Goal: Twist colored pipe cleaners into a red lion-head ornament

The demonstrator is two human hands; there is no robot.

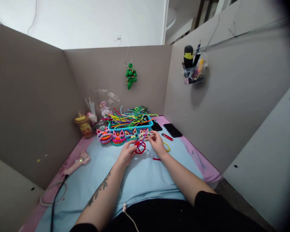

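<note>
My left hand [128, 152] is closed on a red pipe-cleaner ring [143, 150] with spokes across it. A purple pipe cleaner [145, 135] rises from the ring toward my right hand [157, 143]. The right fingers are pinched together near its upper part; what lies between the fingertips is too small to make out. Several colourful pipe-cleaner animal faces [118, 138] stand in a row just beyond my hands. By my right wrist are a yellow loop [168, 147] and a short red piece [156, 159].
Behind the faces, a blue tray [130, 126] overflows with pipe cleaners. A pink glue gun [77, 163] with a cord lies left, near a lidded cup [84, 126]. To the right are a red-handled tool [167, 137] and a phone [172, 130]. Panels enclose three sides.
</note>
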